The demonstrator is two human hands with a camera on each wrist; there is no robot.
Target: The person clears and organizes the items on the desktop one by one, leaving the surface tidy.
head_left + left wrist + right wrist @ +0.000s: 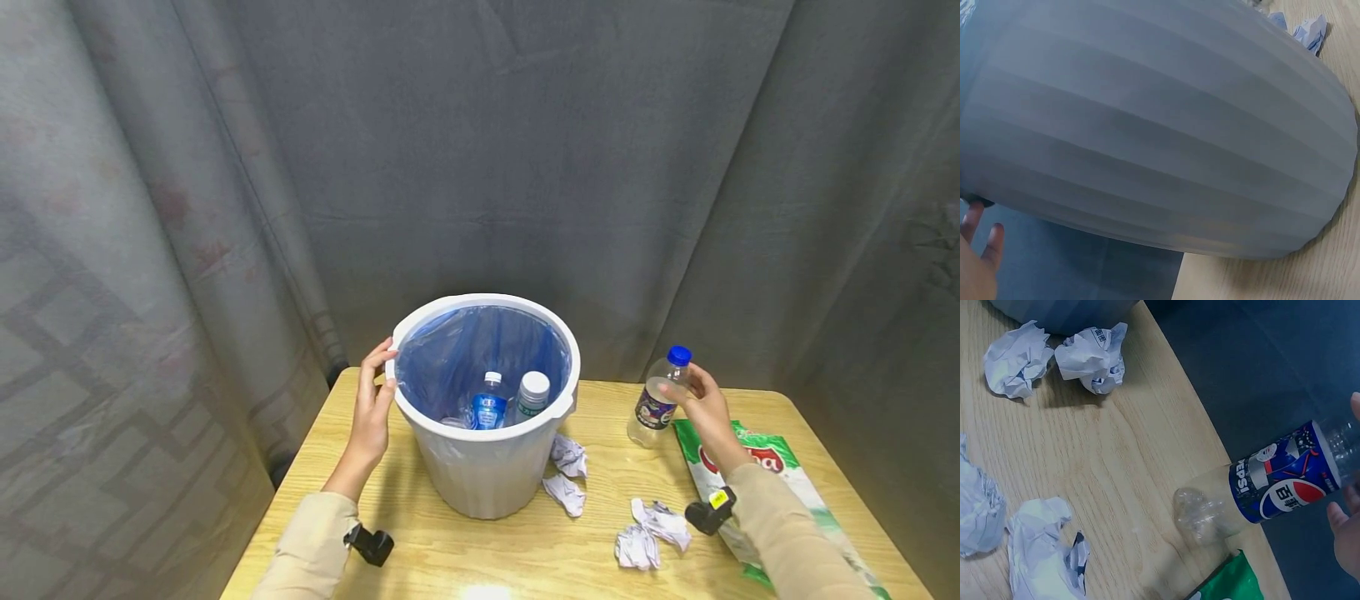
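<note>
- Both forearms in beige sleeves reached forward over the wooden table (450, 550), each with a small black camera clipped at the wrist.
- Right hand (705, 408) was raised at the right of the table, wrist bent, fingers and thumb curled round the upper part of a clear plastic bottle (658, 400); grip closed on it.
- Bottle: empty, transparent, blue cap, dark blue label with a Pepsi logo readable in the right wrist view (1285, 481). It stood about upright near the table's far edge; whether its base touched the wood could not be told. It was well apart from the bin, to its right.
- Left hand (372, 400) was upright at the left side of the white bin (480, 475), fingers fairly straight and laid against the wall just under the rim, thumb near the lip; not curled round it. The left wrist view showed only the ribbed white wall (1160, 137) and fingertips.
- Four crumpled paper balls (648, 533) lay on the table, two just beside the bin's base, two nearer the person.
- A green and white plastic bag (757, 467) lay flat under the right forearm.
- Bin: blue liner; two capped bottles (510, 400) stood inside.
- Grey curtain (525, 167) hung behind.
</note>
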